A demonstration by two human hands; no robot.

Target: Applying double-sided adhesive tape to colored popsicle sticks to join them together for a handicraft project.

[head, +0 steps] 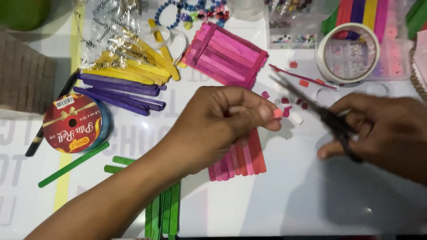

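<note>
My left hand hovers over a row of pink and red craft sticks and pinches a small pink stick piece between thumb and fingertip. My right hand grips black scissors, whose blurred blades point up-left toward that piece. Small pink and red offcuts lie scattered on the white table between the hands. A glued panel of pink and magenta sticks lies tilted just beyond my left hand.
Yellow sticks and purple sticks lie at upper left beside a crinkled plastic bag. A ribbon spool, green sticks, a tape roll, beads and a clear compartment box surround the work spot.
</note>
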